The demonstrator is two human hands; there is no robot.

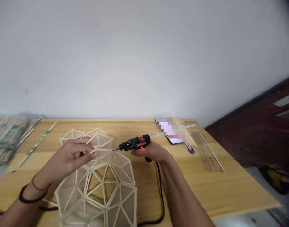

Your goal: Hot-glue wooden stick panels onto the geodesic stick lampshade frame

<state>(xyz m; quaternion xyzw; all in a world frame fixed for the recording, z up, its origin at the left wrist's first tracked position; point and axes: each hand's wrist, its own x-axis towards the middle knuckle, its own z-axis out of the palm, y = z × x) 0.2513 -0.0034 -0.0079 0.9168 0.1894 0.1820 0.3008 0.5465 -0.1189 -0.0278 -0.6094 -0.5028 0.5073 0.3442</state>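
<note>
A lattice of thin wooden sticks [103, 182], joined into triangles with pale sheet behind many of them, stands on the table in front of me. My left hand [73, 154] is at its upper left, thumb and fingers pinched on a wooden stick of the frame. In my right hand [152, 151] is a black hot glue gun [135, 143] with a small red light lit. Its metal tip points left and meets, or nearly meets, a stick joint near the top of the lattice. The palm side of my right hand is hidden.
Packed chopsticks [9, 138] lie at the left, with a loose wrapped pair [37, 145] beside them. At the back right are a phone [175, 138], bare sticks [190, 138], a purple-handled tool [189, 149] and a clear plastic sleeve [206, 154]. A black cable [162, 195] runs along the table.
</note>
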